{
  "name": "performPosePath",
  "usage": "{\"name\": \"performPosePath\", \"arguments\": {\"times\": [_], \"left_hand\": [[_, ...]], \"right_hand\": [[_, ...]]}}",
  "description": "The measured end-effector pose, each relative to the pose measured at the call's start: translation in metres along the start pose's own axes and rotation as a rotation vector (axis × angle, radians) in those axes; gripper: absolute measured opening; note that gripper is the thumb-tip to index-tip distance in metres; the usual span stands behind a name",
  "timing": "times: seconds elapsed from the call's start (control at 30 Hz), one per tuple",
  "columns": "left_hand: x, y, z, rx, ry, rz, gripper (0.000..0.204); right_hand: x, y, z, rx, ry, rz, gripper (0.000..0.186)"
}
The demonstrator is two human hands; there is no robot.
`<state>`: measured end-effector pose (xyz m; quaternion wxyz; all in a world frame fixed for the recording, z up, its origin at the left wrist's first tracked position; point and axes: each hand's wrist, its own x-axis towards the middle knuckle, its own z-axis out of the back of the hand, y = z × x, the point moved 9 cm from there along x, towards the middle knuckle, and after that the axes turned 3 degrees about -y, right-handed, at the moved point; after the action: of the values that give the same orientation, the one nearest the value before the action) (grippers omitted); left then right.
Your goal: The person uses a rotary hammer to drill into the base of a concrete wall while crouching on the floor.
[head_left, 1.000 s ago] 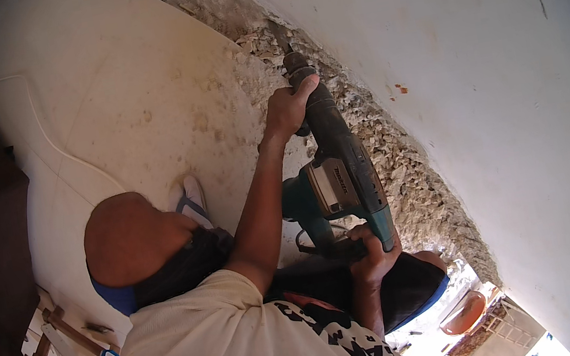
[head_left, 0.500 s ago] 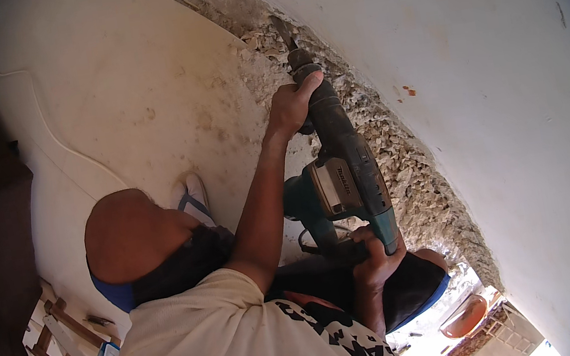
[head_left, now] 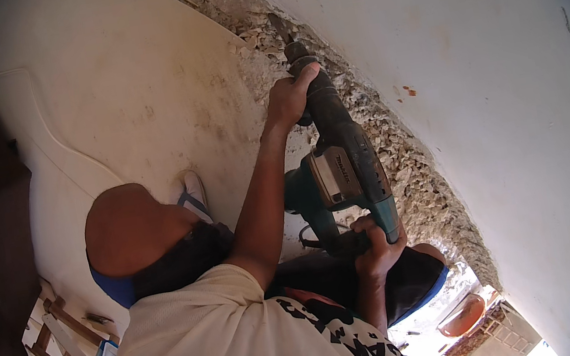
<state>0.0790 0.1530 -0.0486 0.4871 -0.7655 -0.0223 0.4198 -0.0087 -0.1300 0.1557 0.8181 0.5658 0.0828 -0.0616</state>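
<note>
Demolition hammer (head_left: 353, 148) spans both hands: right hand (head_left: 379, 246) wrapped round its rear, left hand (head_left: 287, 99) clasping its front. Long axis runs forward-left from right hand; chisel (head_left: 281, 28) lies beyond left hand (the nearer one), at rubble strip (head_left: 400, 152).

Cream short-sleeved T-shirt (head_left: 198, 333) over dark shorts (head_left: 176, 268)
Bold black lettering (head_left: 363, 350) and a reddish patch (head_left: 308, 299) mark the shirt's front; blue bands (head_left: 110, 286) edge the shorts' legs; a pale sandal (head_left: 196, 184) has blue-grey straps (head_left: 194, 205).
</note>
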Motion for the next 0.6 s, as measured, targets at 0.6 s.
{"name": "performPosePath", "arguments": {"times": [0.6], "left_hand": [[0.015, 0.008, 0.009, -0.100, -0.007, 0.025, 0.074]], "right_hand": [[0.019, 0.005, -0.024, -0.030, 0.017, -0.074, 0.013]]}}
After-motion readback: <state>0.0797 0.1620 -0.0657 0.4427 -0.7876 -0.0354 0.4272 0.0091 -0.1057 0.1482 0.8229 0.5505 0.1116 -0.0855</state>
